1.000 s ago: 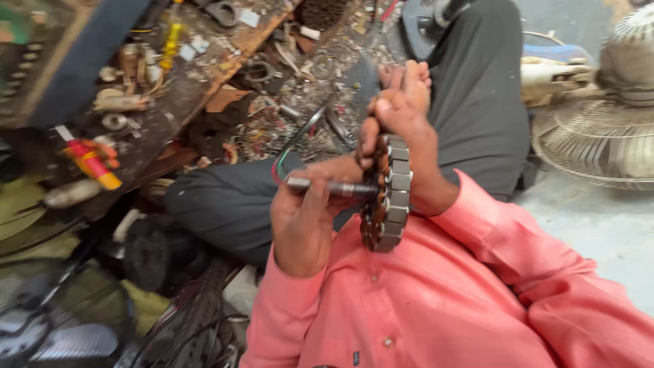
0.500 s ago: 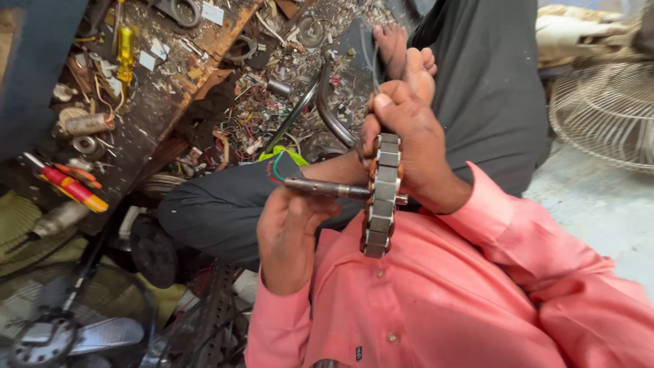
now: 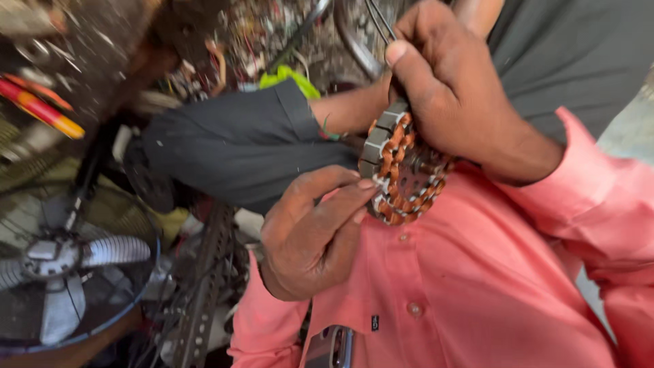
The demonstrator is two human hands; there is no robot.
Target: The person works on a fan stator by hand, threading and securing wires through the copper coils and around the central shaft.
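Note:
A round motor stator [image 3: 403,172] with copper windings and a grey laminated rim is held in front of my pink shirt [image 3: 477,293]. My right hand [image 3: 463,102] grips it from above, fingers wrapped over its far side. My left hand [image 3: 313,235] comes up from below with thumb and fingertips pinched on the stator's lower left rim. No tool shows in that hand. My knee in dark grey trousers [image 3: 238,150] lies just behind the stator.
A fan with white blades in a round guard [image 3: 61,272] sits at lower left. A red and yellow screwdriver [image 3: 41,109] lies at the left. Blurred small parts and wires cover the ground [image 3: 259,34] at the top. A perforated metal bar [image 3: 204,293] stands beside my left arm.
The view has come much closer. The stator has turned from edge-on to show its copper face. The thin metal rod that my left hand held is out of sight.

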